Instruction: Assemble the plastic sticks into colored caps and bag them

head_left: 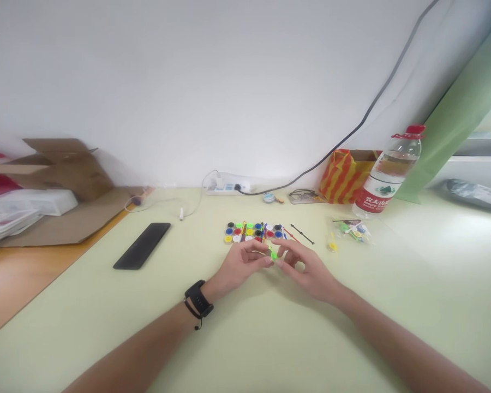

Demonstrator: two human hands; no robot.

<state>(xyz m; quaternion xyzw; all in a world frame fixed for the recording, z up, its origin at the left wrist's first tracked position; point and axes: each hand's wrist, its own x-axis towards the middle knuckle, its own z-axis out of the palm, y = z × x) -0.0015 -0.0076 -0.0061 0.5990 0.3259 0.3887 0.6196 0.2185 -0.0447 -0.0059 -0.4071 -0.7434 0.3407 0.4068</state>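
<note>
Between my two hands is a small bright green plastic piece [274,255]; its exact kind is too small to make out. My left hand [245,263] pinches it from the left, a black watch at the wrist. From the other side, the thumb and fingers of my right hand [305,268] close on the same piece. Just beyond the hands lie several small round plastic discs [250,232] in rows, coloured black, blue, yellow, green, red and white. Thin coloured sticks lie across them, and a black stick [302,233] lies to their right.
A clear bag of plastic pieces [355,230] and a yellow disc [332,246] lie at the right. Behind stand a large water bottle [387,180] and a striped bag [339,174]. A black phone [142,245] lies left; a power strip [225,187] sits by the wall.
</note>
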